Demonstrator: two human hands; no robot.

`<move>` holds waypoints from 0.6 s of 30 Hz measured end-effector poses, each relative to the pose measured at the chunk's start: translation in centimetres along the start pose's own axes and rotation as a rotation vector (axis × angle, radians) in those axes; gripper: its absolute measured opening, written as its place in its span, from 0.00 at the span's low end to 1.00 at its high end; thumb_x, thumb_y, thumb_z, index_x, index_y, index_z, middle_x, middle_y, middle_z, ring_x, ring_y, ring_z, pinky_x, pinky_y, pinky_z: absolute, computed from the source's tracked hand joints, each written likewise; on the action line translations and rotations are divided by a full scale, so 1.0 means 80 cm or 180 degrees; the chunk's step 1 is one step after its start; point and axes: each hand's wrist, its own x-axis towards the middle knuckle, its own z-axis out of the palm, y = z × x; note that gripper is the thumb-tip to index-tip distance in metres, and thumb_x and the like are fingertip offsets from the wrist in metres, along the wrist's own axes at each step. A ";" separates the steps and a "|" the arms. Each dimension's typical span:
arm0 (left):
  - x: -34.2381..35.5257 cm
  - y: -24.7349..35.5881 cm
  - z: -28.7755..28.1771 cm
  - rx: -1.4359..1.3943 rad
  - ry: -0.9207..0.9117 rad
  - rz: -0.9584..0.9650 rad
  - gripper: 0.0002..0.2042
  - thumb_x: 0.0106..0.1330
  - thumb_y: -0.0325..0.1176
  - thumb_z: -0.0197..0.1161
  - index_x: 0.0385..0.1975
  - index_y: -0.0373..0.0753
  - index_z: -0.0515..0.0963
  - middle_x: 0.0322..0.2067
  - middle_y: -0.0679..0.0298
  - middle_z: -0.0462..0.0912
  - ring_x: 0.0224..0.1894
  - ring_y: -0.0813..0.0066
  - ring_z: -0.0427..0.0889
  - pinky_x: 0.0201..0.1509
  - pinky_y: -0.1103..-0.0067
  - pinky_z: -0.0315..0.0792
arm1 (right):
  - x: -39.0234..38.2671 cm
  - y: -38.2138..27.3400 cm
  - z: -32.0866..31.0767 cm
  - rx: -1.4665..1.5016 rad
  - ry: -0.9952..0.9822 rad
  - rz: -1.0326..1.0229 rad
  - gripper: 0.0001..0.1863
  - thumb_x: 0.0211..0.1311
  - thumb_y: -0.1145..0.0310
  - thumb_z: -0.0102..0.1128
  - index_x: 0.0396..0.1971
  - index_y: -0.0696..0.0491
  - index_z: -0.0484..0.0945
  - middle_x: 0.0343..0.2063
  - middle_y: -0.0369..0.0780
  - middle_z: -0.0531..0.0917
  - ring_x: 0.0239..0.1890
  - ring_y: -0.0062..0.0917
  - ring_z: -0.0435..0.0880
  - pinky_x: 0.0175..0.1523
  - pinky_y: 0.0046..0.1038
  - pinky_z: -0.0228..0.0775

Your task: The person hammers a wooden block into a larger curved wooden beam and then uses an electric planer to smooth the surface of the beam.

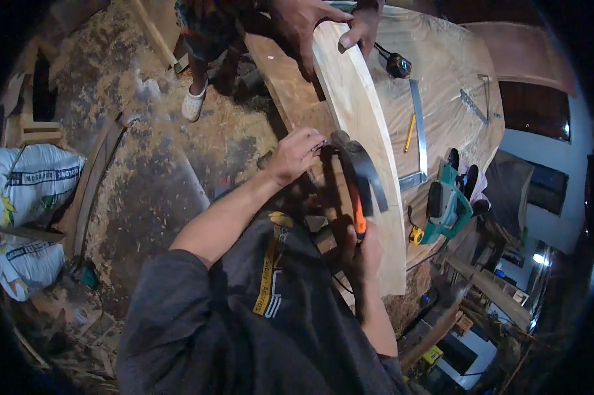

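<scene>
Our right hand (364, 253) is wrapped around the orange-handled hammer (358, 212), its long axis running forward and away from us, the blurred head beside our left fingertips. Our left hand (297, 155) is pinched on a small dark piece (323, 143), too small for us to name. The pale curved plank (366, 108) lies just right of the left hand, its length running from our right side forward, bowing rightward; the right hand is nearer its close end. Left forearm reaches in across the front, wrist bent; right forearm rises steeply, near the body. At the far end, a co-worker's hands (303, 25) hold the plank. Rightward on the sheet-covered bench (452, 62): pencil (410, 133), metal square (419, 125), green power tool (445, 210).
</scene>
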 end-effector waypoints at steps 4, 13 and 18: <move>-0.002 0.000 0.000 0.0103 0.0046 0.0058 0.11 0.61 0.21 0.66 0.44 0.34 0.80 0.43 0.52 0.81 0.46 0.51 0.83 0.49 0.68 0.78 | 0.017 0.008 0.003 -0.0116 -0.0357 0.0043 0.19 0.73 0.57 0.57 0.54 0.54 0.74 0.34 0.54 0.83 0.34 0.53 0.84 0.38 0.49 0.73; -0.003 -0.001 -0.001 0.0066 0.0045 0.0064 0.09 0.65 0.22 0.63 0.44 0.35 0.80 0.44 0.53 0.81 0.47 0.51 0.82 0.50 0.68 0.78 | 0.022 0.006 0.006 -0.0388 -0.0538 0.0110 0.16 0.73 0.60 0.57 0.53 0.54 0.73 0.31 0.54 0.83 0.33 0.51 0.84 0.34 0.47 0.73; 0.004 0.006 -0.007 0.0143 0.0020 0.0081 0.15 0.55 0.17 0.62 0.43 0.34 0.79 0.43 0.53 0.81 0.48 0.51 0.82 0.51 0.67 0.78 | 0.002 0.036 0.016 0.0142 -0.0337 -0.0234 0.16 0.74 0.59 0.55 0.53 0.53 0.72 0.33 0.56 0.83 0.37 0.56 0.84 0.38 0.50 0.74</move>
